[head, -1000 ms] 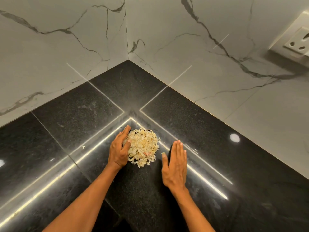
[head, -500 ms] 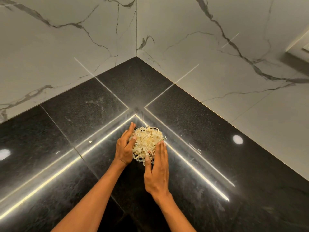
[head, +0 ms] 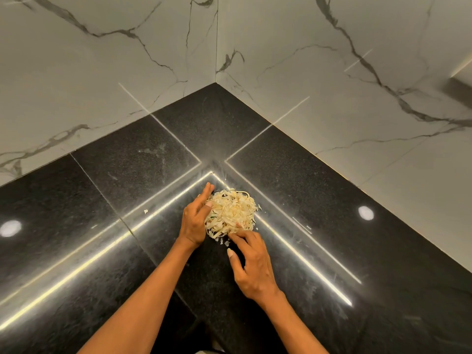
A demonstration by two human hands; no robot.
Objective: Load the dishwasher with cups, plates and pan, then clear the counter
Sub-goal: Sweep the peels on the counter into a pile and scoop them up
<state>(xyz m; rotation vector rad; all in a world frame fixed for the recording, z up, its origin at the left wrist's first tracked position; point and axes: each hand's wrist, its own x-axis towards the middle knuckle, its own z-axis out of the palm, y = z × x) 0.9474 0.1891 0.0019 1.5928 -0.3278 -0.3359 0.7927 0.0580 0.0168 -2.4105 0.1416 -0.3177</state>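
A heap of pale shredded vegetable peelings (head: 233, 213) lies on the black granite counter (head: 122, 175), near the inner corner. My left hand (head: 194, 221) stands on edge against the heap's left side, fingers straight and thumb resting on the scraps. My right hand (head: 251, 264) is at the heap's near edge. Its bent fingertips touch the scraps there and its thumb is held apart. No cups, plates, pan or dishwasher are in view.
White marble-look walls (head: 102, 60) close the counter on the left and right and meet at the far corner. A stray scrap (head: 146, 211) lies left of the heap and a few crumbs (head: 226, 243) lie by my right fingers. Ceiling lights glare off the granite.
My right hand has moved from the heap's right side round to its near edge, and its fingers have bent. My left hand has stayed against the left side.
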